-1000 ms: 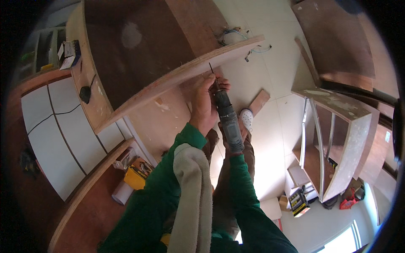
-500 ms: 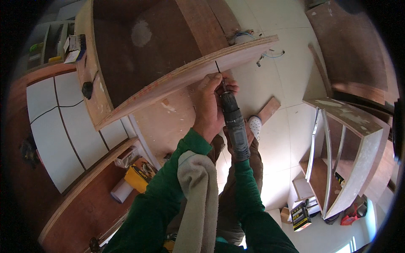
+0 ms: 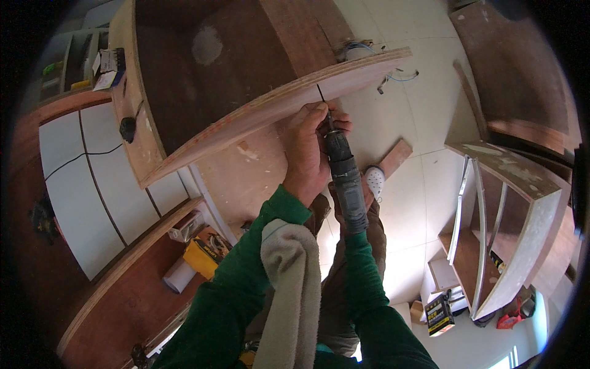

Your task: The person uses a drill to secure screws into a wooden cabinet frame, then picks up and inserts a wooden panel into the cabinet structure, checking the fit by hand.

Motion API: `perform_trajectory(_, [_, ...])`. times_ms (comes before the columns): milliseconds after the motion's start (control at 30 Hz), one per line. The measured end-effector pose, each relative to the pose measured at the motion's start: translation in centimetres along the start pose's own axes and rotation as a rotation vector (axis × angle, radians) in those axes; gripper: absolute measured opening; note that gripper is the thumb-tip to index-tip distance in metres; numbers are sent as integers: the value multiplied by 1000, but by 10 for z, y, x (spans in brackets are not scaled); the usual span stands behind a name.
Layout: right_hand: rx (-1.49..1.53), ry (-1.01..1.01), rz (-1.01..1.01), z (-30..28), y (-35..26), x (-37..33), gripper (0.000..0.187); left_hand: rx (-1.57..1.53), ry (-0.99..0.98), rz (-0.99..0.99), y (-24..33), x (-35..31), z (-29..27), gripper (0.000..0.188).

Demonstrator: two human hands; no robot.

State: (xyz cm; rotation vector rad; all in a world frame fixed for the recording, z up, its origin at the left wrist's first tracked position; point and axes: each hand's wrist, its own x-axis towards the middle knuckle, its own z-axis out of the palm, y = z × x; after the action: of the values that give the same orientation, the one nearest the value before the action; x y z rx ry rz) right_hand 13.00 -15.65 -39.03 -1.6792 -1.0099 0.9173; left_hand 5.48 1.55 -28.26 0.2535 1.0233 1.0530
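Note:
A black power drill [image 3: 349, 187] points away from me, its long thin bit [image 3: 320, 93] meeting the face of a plywood panel [image 3: 289, 101] on a wooden cabinet. Around the bit, just ahead of the chuck, the thumb and fingers of my left hand [image 3: 306, 147] are closed. My right hand [image 3: 368, 192] grips the drill from below; the tool's body hides most of it. A beige cloth [image 3: 289, 277] hangs in front of me, over the inner side of my left arm.
Left are white panels [image 3: 80, 197] and a wooden tray-like frame [image 3: 117, 283] holding a yellow box [image 3: 206, 252]. An open cabinet frame [image 3: 522, 234] stands right, near a black-and-yellow box [image 3: 439, 315]. A wood offcut [image 3: 396, 157] lies by my shoe [image 3: 374, 182]. Wires [image 3: 399, 79] stick out beyond the panel.
The whole view has shifted slightly. Both hands keep their hold, and the drill and its bit stay in nearly the same place against the panel.

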Motion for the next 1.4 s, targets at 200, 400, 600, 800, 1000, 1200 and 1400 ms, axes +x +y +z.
perform_trajectory(200, [174,-122,34,2,68,-18,36,21,-11,10,0,-1,7,25])
perform_trajectory(400, [-137,-29,25,2,33,-10,38,35,-14,27,0,0,6,23])
perform_trajectory(600, [194,66,76,11,17,-3,35,29,-10,19,2,0,3,24])
perform_trajectory(800, [-70,-45,91,6,28,-7,40,42,-47,6,9,1,4,26])
perform_trajectory(1000, [-524,-212,127,1,-13,10,36,65,-116,0,11,7,-4,28])
perform_trajectory(1200, [6,-17,111,2,-8,0,18,62,-83,-20,4,9,3,26])
perform_trajectory(1400, [-224,-60,18,-4,-20,5,23,53,-82,-23,5,8,3,24])
